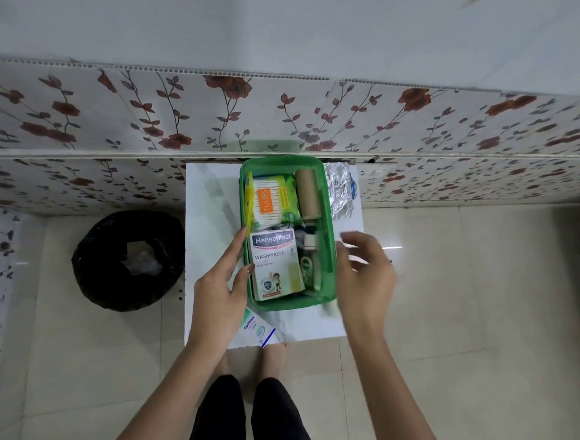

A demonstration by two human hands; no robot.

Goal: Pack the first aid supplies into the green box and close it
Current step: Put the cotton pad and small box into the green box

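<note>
The green box (pixel 328 217) stands lidless on a small white table (pixel 208 205). Inside lie a Hansaplast plaster box (pixel 275 265), a pack of cotton buds (pixel 267 204), a brown bandage roll (pixel 308 192) and small bottles (pixel 310 249). My left hand (pixel 223 286) rests flat against the box's left wall, fingers apart, holding nothing. To the right of the box hovers my right hand (pixel 366 276), blurred, fingers spread and empty. A small white-green carton (pixel 259 326) lies on the table just in front of the box, partly under my left wrist.
A crumpled silver foil pack (pixel 339 190) lies on the table right of the box. A bin lined with a black bag (pixel 128 260) stands on the tiled floor to the left. A floral-patterned wall runs behind the table. My legs and feet are below the table's front edge.
</note>
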